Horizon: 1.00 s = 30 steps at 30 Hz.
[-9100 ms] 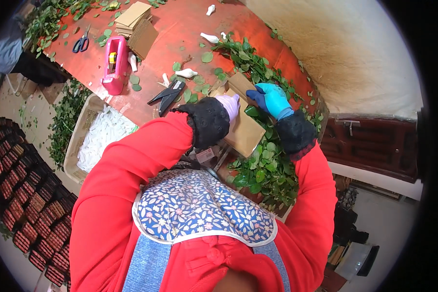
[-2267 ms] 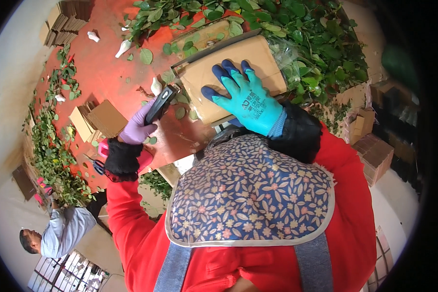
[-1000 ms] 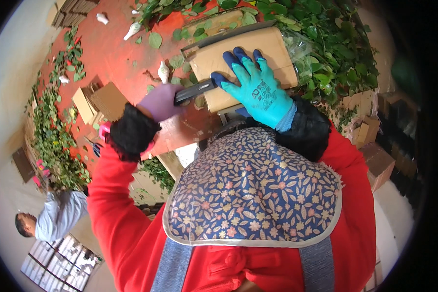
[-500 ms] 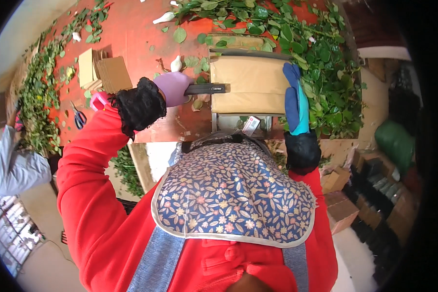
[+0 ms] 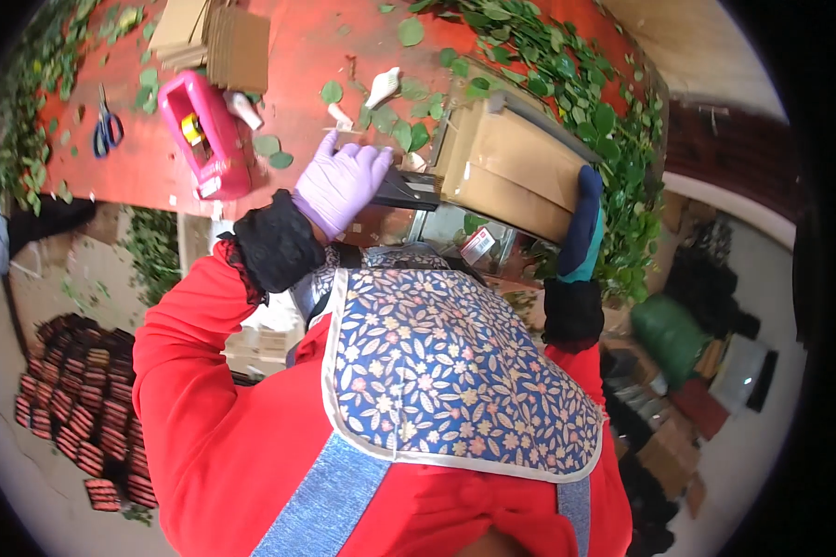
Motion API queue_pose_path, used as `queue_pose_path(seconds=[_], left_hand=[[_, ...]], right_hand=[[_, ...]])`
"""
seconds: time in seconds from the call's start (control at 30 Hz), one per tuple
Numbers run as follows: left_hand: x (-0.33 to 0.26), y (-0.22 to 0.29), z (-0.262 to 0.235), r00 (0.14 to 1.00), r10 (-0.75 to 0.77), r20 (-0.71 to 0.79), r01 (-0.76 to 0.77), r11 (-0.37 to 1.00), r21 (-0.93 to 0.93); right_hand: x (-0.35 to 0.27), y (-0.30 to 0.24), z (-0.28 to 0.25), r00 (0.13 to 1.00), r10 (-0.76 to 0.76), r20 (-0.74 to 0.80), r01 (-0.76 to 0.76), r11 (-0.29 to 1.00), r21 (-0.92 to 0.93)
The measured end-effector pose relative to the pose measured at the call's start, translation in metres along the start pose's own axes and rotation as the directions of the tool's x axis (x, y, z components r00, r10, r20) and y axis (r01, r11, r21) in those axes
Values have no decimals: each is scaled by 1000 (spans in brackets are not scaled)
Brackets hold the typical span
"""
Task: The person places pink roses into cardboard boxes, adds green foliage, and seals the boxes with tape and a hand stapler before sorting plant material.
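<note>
My left hand (image 5: 342, 186), in a lilac glove, is over the red table with its fingers stretched and apart. Right beside it a black stapler (image 5: 413, 191) lies by the left edge of a folded brown cardboard wrap (image 5: 515, 167). My right hand (image 5: 581, 227), in a blue and teal glove, grips the wrap's right edge; its thumb is hidden. The wrap sits tilted on a metal stand (image 5: 441, 227) at the table's front. A small white and red box (image 5: 477, 245) lies just in front of it.
A pink tape dispenser (image 5: 206, 139) stands left of my left hand, with scissors (image 5: 108, 128) farther left. Behind the dispenser are stacked cardboard pieces (image 5: 237, 51). Leafy stems (image 5: 613, 139) heap along the right side. White buds (image 5: 383, 87) lie mid-table.
My left hand has let go of the stapler and opened beside it. The wrap has turned and tilted, my right hand still on its edge. The view has swung, bringing the tape dispenser fully in.
</note>
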<state>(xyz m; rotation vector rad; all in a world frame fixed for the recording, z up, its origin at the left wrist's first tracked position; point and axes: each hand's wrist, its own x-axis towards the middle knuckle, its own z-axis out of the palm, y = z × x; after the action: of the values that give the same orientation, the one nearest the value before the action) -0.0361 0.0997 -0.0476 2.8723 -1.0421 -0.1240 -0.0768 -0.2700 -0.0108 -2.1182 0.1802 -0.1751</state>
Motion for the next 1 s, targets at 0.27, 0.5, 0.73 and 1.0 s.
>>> queue_pose_path(seconds=[0.27,0.5,0.73,1.0], left_hand=[[3,46,8,957,-50,-285,58,998,18],[31,42,14,929,78,-362,-62,997,55],[90,-2,42,895,357,-266,-359,932,44],[66,2,39,803,409,-434,-344,912,224]], right_hand=[[10,25,-14,998,-57,24,58,996,-71],[11,31,-18,997,-74,-7,73,993,-88],[21,44,-14,994,-104,-24,102,991,-85],[14,50,-19,994,-98,-44,94,992,-85]])
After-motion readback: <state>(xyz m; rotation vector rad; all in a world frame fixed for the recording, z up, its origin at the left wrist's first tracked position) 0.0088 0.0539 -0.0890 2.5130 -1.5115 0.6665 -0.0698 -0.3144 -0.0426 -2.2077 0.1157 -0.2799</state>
